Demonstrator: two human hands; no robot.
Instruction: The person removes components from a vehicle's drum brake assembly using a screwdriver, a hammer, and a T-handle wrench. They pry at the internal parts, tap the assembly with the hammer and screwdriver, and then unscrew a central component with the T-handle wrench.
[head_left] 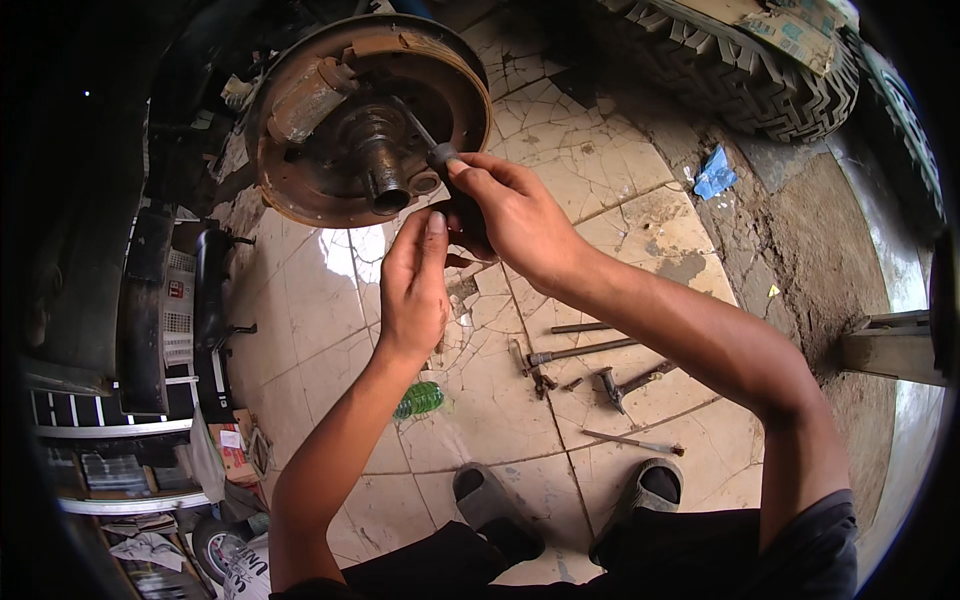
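A rusty round brake backing plate (300,200) stands upright at the top, with a greasy hollow axle spindle (385,180) sticking out of its middle. My right hand (515,215) is closed around the dark handle of a screwdriver (438,148), whose metal shaft slants up and left to the plate beside the spindle. Just below, my left hand (415,280) pinches the edge of a dark curved part (472,228); its kind is hard to make out, and my right hand partly covers it. A rusty curved block (312,100) sits on the plate's left side.
Tiled floor holds a hammer (612,390), metal rods (580,352), small loose parts (543,381), a thin brush-like tool (635,442) and a green plastic bottle (418,400). A big treaded tyre (740,80) lies top right, near blue scrap (714,173). Shelves (125,430) line the left.
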